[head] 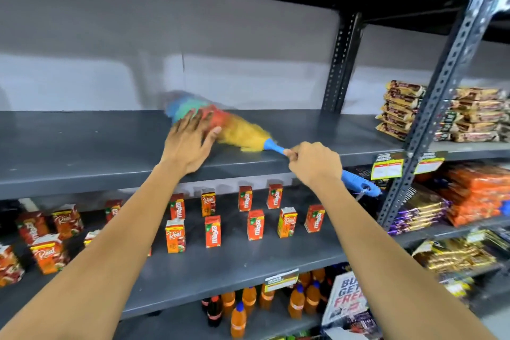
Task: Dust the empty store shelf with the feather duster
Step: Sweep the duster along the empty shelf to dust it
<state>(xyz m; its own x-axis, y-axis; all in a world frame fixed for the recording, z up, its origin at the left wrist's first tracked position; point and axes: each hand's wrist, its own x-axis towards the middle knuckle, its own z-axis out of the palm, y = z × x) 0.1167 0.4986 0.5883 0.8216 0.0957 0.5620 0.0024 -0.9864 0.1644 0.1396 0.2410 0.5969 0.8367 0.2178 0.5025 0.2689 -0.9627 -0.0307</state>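
Note:
A feather duster (242, 132) with a rainbow head of blue, green, red and yellow fibres lies across the bare grey shelf (82, 141), its tip blurred. The duster's blue plastic handle runs down to the right past the shelf's front edge. My right hand (313, 161) is closed around that handle near the head. With its fingers spread, my left hand (190, 141) lies flat on the shelf, and its fingertips touch the red part of the head.
Small red and orange juice cartons (212, 230) stand on the shelf below. Bottles of orange drink (248, 303) fill the lowest level. Stacked snack packets (403, 110) lie at the right, past a perforated steel upright (441, 96). Price tags (386, 167) hang at the shelf's front edge.

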